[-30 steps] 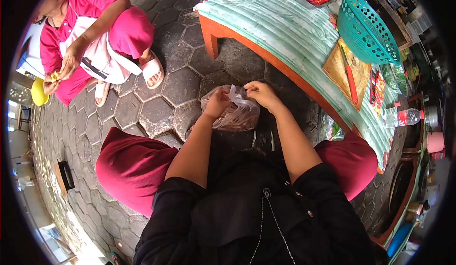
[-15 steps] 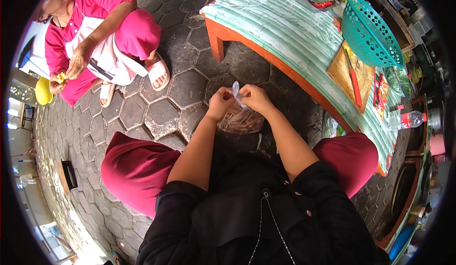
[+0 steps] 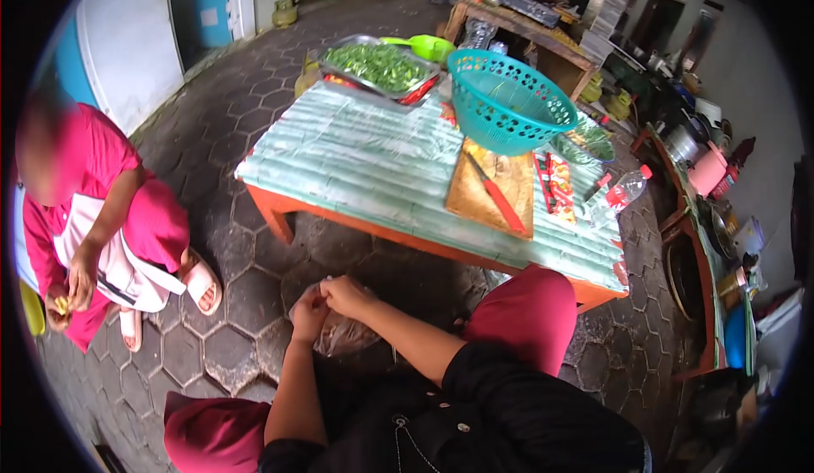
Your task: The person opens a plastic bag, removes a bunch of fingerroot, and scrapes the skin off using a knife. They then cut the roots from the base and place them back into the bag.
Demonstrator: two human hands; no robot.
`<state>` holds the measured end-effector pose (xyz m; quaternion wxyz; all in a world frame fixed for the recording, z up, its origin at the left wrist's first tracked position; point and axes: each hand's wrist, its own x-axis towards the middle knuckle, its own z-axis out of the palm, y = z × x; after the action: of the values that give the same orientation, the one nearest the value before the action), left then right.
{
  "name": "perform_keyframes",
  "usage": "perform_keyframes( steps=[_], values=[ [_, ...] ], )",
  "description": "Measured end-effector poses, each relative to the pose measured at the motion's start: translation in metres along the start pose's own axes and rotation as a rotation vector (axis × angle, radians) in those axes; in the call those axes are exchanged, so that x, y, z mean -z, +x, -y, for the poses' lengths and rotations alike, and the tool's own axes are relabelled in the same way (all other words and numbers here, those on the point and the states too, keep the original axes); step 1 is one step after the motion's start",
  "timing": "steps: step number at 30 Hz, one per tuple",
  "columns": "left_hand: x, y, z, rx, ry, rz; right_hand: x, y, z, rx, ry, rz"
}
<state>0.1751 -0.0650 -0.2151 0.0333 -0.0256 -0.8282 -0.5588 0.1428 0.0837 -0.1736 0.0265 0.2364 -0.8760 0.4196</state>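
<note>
The left hand's grip (image 3: 309, 314) is closed to a pinch, fingertips drawn in on the gathered top of a clear, thin plastic bag of brownish pieces (image 3: 346, 337). The right hand's grip (image 3: 346, 295) meets it at about one o'clock, fingers curled and nearly closed, seemingly on the same gathered plastic; the exact fold is hidden behind the knuckles. The bag's full part sits low at about five o'clock from the hands, close over the dark hexagonal paving (image 3: 246, 299).

The bag looks fairly light, its film limp and slippery, likely to stretch or tear if pulled hard at one point. The bunched neck, above the contents, seems the place to take hold; the pieces probably shift and sag with any tilt, and I cannot tell how brittle they are.

Further out, a low orange bench with a green bamboo-patterned cover (image 3: 339, 155) stands at one o'clock. It carries a metal tray of chopped greens (image 3: 381, 66) near twelve, a turquoise perforated plastic basket (image 3: 511, 113) between one and two, and a red-handled knife (image 3: 502, 204) on a wooden board (image 3: 472, 197) at two. At ten o'clock a co-worker in pink (image 3: 157, 219) holds something small and yellow (image 3: 62, 304).
</note>
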Motion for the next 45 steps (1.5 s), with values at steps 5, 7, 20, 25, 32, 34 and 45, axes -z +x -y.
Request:
perform_keyframes(
  steps=[5,7,20,25,32,34,45],
  values=[
    [0.003,-0.009,-0.008,0.056,0.348,0.004,0.008,0.004,0.006,-0.154,0.051,0.03],
    [0.0,-0.009,-0.003,0.09,0.391,-0.002,0.01,0.005,0.008,-0.151,-0.022,0.095],
    [-0.008,-0.026,-0.035,-0.289,0.737,-0.011,0.037,0.013,0.049,-0.306,-0.485,0.438],
    [-0.005,-0.028,-0.041,-0.357,0.836,0.049,0.038,0.014,0.036,-0.236,-0.471,0.47],
    [-0.001,-0.03,-0.04,-0.413,0.911,0.052,0.043,0.016,0.036,-0.155,-0.484,0.575],
    [-0.001,-0.028,-0.04,-0.501,0.864,0.043,0.045,0.016,0.036,-0.129,-0.49,0.582],
    [0.002,-0.036,-0.044,-0.504,0.909,-0.052,0.031,0.011,-0.005,-0.111,-0.207,0.595]
  ],
)
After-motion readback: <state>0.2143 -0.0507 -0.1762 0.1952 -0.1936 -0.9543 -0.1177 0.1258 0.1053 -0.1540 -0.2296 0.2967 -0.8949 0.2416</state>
